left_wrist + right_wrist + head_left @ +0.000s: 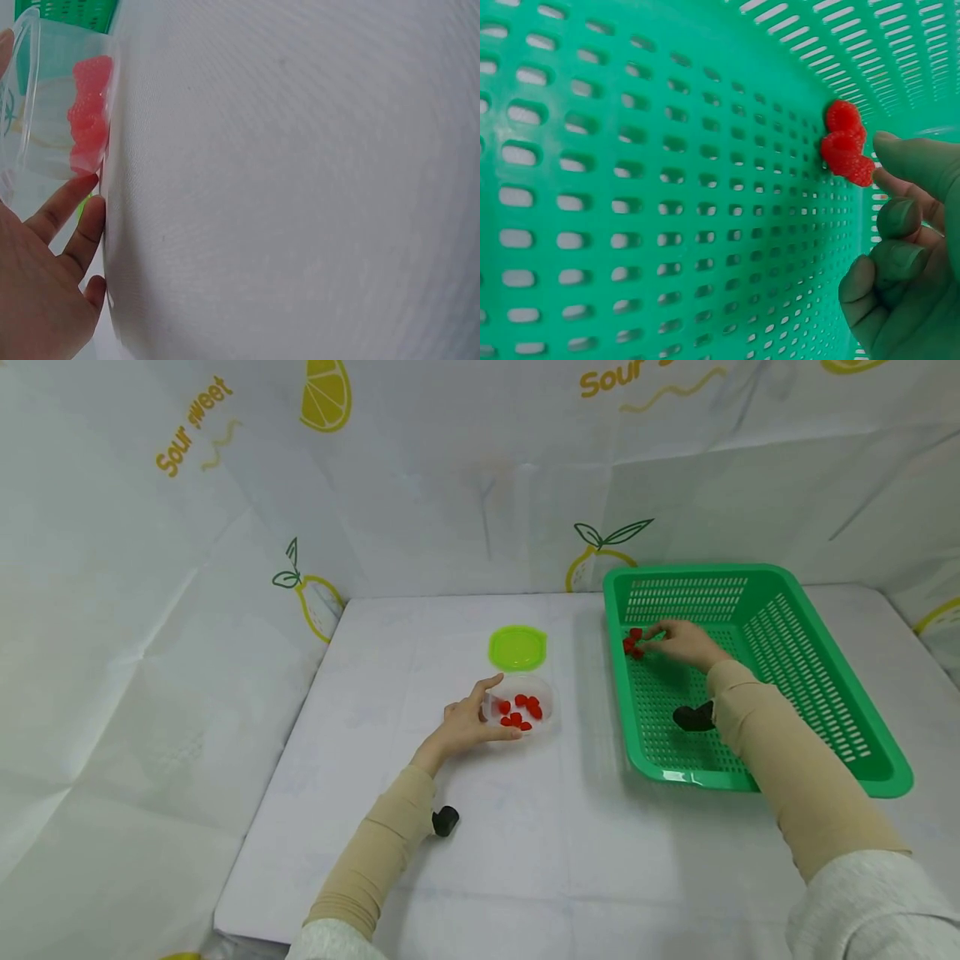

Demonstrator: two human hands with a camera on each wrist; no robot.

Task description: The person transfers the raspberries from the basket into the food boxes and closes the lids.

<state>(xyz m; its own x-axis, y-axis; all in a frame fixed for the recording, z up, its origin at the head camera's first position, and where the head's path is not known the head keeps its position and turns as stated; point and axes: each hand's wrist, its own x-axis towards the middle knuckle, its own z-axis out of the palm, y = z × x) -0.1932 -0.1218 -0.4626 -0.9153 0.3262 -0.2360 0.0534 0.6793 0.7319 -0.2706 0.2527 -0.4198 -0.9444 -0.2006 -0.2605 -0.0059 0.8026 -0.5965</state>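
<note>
In the head view, I see the left hand (468, 720) gripping the tub (547, 688) of raspberries (533, 703); uneven squeezing may spill them. Left wrist: fingers (64, 208) touch its wall. Right wrist: the right hand (922, 259), loosely curled, seems empty beside berries (844, 150) in the basket (705, 37); hasty pinching may crush these.

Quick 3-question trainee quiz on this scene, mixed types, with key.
1. Fill in: the left grip holds a clear ____ with red berries in it.
2. True or false: the right grip is inside the green basket.
3. Where is the lime-green lid?
A) in the green basket
B) on the table
C) under the left grip

Key: 1. container; 2. true; 3. B.
</note>
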